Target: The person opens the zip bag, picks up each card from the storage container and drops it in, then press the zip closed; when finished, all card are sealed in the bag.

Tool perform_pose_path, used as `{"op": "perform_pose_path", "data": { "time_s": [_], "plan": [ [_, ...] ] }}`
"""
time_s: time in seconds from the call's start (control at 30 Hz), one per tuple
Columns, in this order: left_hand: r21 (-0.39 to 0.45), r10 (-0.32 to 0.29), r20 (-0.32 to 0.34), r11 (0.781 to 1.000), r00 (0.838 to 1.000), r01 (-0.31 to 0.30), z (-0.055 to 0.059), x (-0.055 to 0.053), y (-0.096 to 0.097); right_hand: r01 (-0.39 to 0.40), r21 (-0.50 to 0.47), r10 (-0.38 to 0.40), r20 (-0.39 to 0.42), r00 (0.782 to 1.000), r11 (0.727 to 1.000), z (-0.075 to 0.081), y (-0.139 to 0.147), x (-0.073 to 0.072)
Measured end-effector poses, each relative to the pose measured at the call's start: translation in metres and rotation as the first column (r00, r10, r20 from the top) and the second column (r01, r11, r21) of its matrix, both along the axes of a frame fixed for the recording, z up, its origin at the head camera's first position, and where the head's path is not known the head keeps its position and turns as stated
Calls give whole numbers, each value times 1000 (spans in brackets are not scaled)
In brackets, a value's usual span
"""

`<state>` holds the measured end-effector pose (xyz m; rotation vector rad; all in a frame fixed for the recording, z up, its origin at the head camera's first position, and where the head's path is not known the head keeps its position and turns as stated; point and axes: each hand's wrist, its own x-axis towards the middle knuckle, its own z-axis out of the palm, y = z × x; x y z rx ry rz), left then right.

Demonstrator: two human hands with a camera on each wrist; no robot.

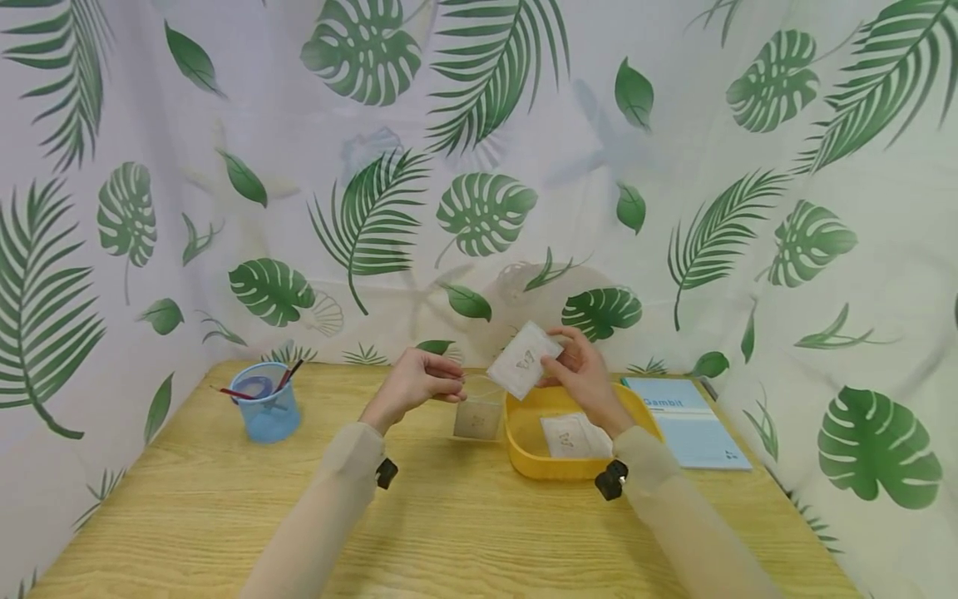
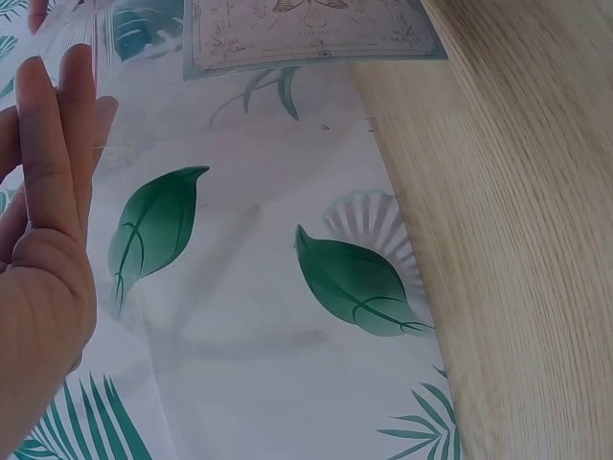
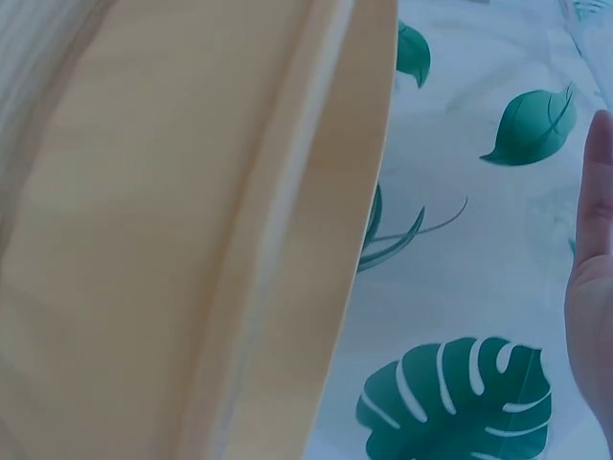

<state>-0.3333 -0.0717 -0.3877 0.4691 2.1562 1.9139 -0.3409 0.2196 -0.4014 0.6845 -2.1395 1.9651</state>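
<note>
My left hand (image 1: 415,384) pinches the upper edge of a clear plastic bag (image 1: 482,388). Low in that bag sits a card with a printed butterfly (image 2: 311,38), its upper part cut off in the left wrist view. In my right hand (image 1: 587,378) I hold a flat white packet (image 1: 516,363) with a butterfly print, tilted above the left side of a yellow basket (image 1: 557,469). More white packets (image 1: 572,437), at least one with a butterfly, lie inside the basket. The right wrist view catches only the edge of my hand (image 3: 592,297), not the packet.
A blue mesh pen cup (image 1: 271,414) with pencils and a roll of tape stands at the left of the wooden table (image 1: 449,524). Pale blue booklets (image 1: 692,424) lie right of the basket. A leaf-patterned curtain (image 1: 479,108) hangs behind the table and along its sides.
</note>
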Motion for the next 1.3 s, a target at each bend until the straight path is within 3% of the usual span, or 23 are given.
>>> {"op": "perform_pose_path", "data": {
  "time_s": [0.27, 0.4, 0.63, 0.83, 1.0, 1.3],
  "plan": [
    [1, 0, 9, 1000, 1000, 0, 1, 1, 0, -22, -114, 16, -48, 999, 993, 10, -23, 1],
    [-1, 0, 7, 1000, 1000, 0, 0, 0, 0, -34, -106, 28, -58, 998, 994, 11, -32, 2],
    [8, 12, -7, 1000, 1000, -12, -1, 0, 1, -2, 65, 10, -130, 992, 998, 10, -37, 5],
    [13, 13, 4, 1000, 1000, -13, -2, 1, 2, 75, 249, -9, -254, 967, 966, 27, -46, 24],
    [9, 16, 3, 1000, 1000, -16, -2, 0, 4, 76, 328, 18, -275, 961, 942, 37, -53, 32],
    [-4, 10, 1, 1000, 1000, -10, -2, 1, 4, 110, 410, 13, -284, 959, 905, 6, -46, 9]
  ]
}}
